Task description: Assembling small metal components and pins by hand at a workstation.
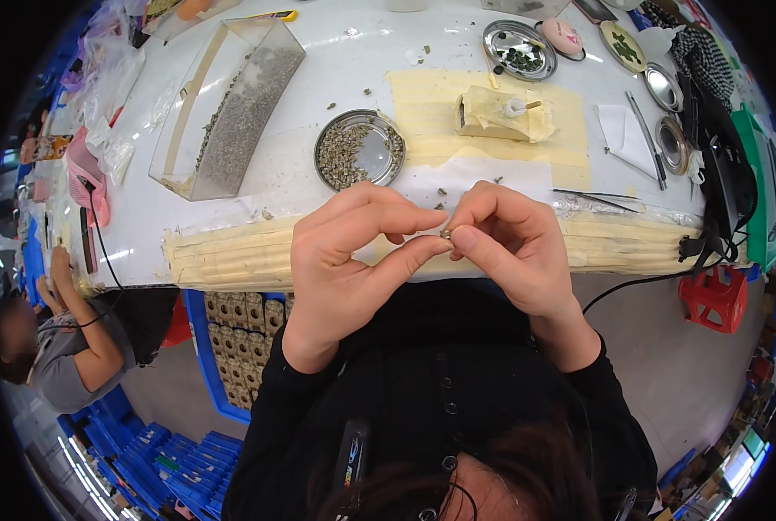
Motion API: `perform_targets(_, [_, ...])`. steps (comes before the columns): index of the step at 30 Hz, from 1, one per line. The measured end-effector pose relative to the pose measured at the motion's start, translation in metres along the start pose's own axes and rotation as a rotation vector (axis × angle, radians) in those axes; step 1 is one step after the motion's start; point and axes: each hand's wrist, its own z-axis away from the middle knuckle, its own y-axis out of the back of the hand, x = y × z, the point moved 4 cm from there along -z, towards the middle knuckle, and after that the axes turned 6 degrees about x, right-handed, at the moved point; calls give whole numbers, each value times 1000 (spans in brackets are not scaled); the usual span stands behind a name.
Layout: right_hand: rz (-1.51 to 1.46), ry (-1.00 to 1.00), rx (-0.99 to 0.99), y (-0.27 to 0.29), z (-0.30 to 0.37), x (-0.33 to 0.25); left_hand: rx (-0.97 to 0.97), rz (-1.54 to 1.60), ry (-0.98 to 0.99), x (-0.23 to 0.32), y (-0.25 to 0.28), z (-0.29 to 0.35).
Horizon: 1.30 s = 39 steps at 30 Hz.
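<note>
- Two hands meet above the near edge of the bench [257, 187]: left hand [344, 260] and right hand [514, 247] each pinch one small metal part [446, 234] between closed fingers, held up close to the eyes.
- Round steel dish [359, 149] of like parts lies just beyond, within reach.
- White bench top carries taped yellow padding; a clear trough [231, 104] stands to the left.
- Another person sits at far left; blue crates [166, 460] are on the floor.

White table [336, 52], pale yellow tape [231, 252], red stool [713, 300], blue crates [158, 451], black sleeves [266, 434]
</note>
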Motion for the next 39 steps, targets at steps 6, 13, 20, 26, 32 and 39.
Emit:
perform_targets(6, [-72,-100,-27,2,2,4,62,123,-96,-6,-4,2])
perform_targets(13, [-199,-138,-44,-2,1,4,23,206,-36,-8,-7,4])
perform_targets(20, [172,104,73,8,-3,-8,175,-10,-231,-6,-9,0])
perform_targets(26, [941,728,502,41,-17,-59,288,-135,-351,-6,-10,2])
perform_targets(32, [1237,794,456,43,-39,-63,229,-100,-363,-10,-16,2])
perform_targets(39, [1160,907,504,40,-32,-71,309,-49,-330,-11,-16,1])
